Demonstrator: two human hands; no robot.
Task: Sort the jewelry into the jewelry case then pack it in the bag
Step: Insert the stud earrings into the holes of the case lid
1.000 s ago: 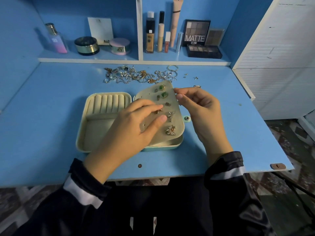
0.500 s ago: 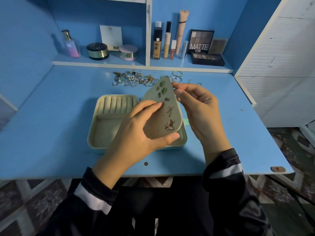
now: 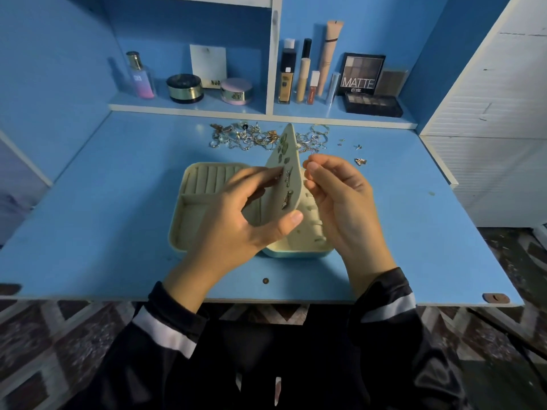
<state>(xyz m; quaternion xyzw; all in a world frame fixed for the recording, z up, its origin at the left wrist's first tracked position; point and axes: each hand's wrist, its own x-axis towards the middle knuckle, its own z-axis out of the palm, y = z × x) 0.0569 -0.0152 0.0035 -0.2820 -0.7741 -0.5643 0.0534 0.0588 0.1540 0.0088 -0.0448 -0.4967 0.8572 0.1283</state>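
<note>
Blue worktop (image 3: 118, 202) carrying the open cream jewelry case (image 3: 189, 208), whose right half my hands partly hide. My left grip (image 3: 236, 220) clamps the raised cream earring panel (image 3: 288, 155). My right grip (image 3: 340, 202) is curled behind it, contents indiscernible. A loose jewelry heap (image 3: 245, 137) lies beyond.

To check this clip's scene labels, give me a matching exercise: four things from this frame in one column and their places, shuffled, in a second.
Things
1. cream perforated earring panel
2. loose pile of gold and silver jewelry
3. pink gradient perfume bottle
4. black MATTE eyeshadow palette

Places
A. right shelf compartment
B. on the blue desk, behind the open cream jewelry case
C. tilted up, held by the left hand
D. left shelf compartment

Pairs: 1-C, 2-B, 3-D, 4-A
</note>
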